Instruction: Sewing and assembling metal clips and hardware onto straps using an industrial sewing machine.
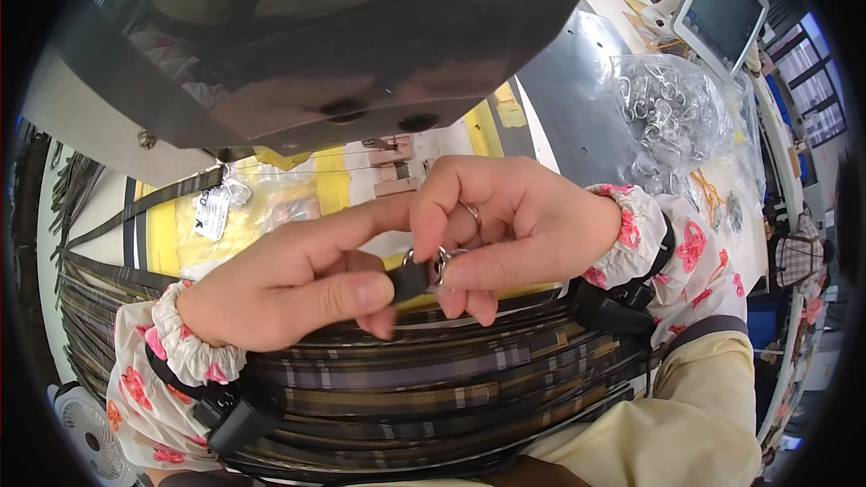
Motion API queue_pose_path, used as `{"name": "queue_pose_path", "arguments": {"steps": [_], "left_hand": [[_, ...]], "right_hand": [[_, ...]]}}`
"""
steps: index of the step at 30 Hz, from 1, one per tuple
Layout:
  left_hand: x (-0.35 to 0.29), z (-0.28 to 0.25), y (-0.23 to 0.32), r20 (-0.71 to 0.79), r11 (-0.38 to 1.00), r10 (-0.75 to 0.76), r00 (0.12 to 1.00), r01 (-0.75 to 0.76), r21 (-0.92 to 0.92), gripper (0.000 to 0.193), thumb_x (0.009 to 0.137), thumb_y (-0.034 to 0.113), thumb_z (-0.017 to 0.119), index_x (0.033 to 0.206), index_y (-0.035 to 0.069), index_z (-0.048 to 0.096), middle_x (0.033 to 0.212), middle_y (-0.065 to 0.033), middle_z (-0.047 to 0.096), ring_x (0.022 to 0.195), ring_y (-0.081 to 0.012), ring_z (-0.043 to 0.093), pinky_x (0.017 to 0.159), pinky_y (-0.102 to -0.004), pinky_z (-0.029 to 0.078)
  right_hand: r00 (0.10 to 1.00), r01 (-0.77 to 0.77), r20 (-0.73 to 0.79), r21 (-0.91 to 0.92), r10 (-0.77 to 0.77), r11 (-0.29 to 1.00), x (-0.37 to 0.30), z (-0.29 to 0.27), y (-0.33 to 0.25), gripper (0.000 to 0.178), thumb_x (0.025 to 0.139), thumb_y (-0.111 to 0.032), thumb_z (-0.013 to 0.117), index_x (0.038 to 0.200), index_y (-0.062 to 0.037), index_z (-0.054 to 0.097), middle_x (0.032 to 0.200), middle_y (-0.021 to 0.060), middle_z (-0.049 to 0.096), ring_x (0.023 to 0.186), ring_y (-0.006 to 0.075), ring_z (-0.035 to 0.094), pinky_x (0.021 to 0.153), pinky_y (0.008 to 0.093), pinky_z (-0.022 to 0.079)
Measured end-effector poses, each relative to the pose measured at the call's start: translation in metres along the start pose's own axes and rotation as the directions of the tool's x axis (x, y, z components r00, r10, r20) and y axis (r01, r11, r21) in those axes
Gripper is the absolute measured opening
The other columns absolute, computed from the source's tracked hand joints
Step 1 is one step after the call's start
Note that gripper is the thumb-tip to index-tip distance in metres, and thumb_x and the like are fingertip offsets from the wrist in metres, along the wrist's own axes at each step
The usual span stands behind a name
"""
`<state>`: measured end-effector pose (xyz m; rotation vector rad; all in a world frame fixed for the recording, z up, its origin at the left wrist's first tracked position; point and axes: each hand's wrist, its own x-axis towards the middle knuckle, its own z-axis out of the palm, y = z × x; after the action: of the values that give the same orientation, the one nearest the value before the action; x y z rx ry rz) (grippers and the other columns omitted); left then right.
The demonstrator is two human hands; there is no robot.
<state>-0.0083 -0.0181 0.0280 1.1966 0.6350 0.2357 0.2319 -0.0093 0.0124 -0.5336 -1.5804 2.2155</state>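
My left hand [271, 293] and my right hand [532, 221] meet in front of the machine. Between the left thumb and fingers is the end of a short dark strap [411, 280]. A small shiny metal clasp [441, 263] sits at the strap's right end, pinched by my right thumb and fingers. Those fingers partly cover the clasp, so its exact shape is hidden. Below both hands lie many long plaid straps [397, 374], side by side in brown, grey and purple.
A large dark sewing machine head [298, 45] overhangs the work area, its presser area [392, 167] just beyond my hands. On the right lies a clear plastic bag of metal hooks [667, 108], with a tablet screen [722, 9] behind it. A white fan [90, 424] stands at lower left.
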Motion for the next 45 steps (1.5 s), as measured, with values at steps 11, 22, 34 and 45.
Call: {"name": "queue_pose_path", "arguments": {"steps": [11, 22, 34, 45], "left_hand": [[0.027, 0.002, -0.015, -0.259, 0.457, 0.508, 0.821, -0.002, 0.89, 0.015, 0.086, 0.01, 0.062, 0.097, 0.0, 0.064, 0.079, -0.0164, 0.064, 0.07, -0.0323, 0.061, 0.062, -0.0354, 0.047], [0.016, -0.027, -0.021, -0.15, 0.385, 0.605, 0.782, -0.123, 0.915, 0.036, 0.084, -0.012, 0.047, 0.114, 0.004, 0.059, 0.111, -0.0165, 0.061, 0.099, -0.0338, 0.059, 0.085, -0.032, 0.045], [0.019, -0.031, -0.026, -0.124, 0.18, 0.51, 0.851, 0.036, 0.983, 0.058, 0.068, -0.014, 0.05, 0.117, 0.013, 0.064, 0.109, -0.0239, 0.06, 0.1, -0.0415, 0.059, 0.083, -0.0396, 0.049], [0.032, -0.021, -0.027, -0.146, 0.015, 0.543, 0.827, 0.164, 0.986, 0.052, 0.073, -0.006, 0.054, 0.119, 0.017, 0.061, 0.111, -0.0244, 0.056, 0.085, -0.0393, 0.058, 0.074, -0.0434, 0.047]], "right_hand": [[0.863, 0.182, -0.005, -0.929, -0.504, 0.321, 0.017, -0.017, 0.024, 0.017, 0.078, -0.002, 0.064, 0.094, -0.001, 0.059, 0.081, 0.012, 0.064, 0.066, 0.0279, 0.063, 0.058, 0.0321, 0.048], [0.828, -0.244, -0.447, -0.831, -0.338, 0.5, 0.011, -0.038, 0.008, 0.021, 0.071, -0.008, 0.069, 0.087, 0.0043, 0.065, 0.071, 0.0104, 0.064, 0.062, 0.0141, 0.059, 0.059, 0.0277, 0.047], [0.843, -0.213, -0.427, -0.823, -0.326, 0.526, 0.015, -0.037, 0.004, 0.027, 0.07, -0.011, 0.07, 0.089, 0.0083, 0.066, 0.074, 0.0147, 0.066, 0.069, 0.0175, 0.064, 0.065, 0.0281, 0.051], [0.784, -0.084, -0.458, -0.746, -0.419, 0.66, 0.017, -0.039, 0.021, 0.026, 0.069, -0.011, 0.07, 0.089, 0.0033, 0.062, 0.074, 0.0158, 0.064, 0.069, 0.0284, 0.063, 0.067, 0.0338, 0.051]]}}
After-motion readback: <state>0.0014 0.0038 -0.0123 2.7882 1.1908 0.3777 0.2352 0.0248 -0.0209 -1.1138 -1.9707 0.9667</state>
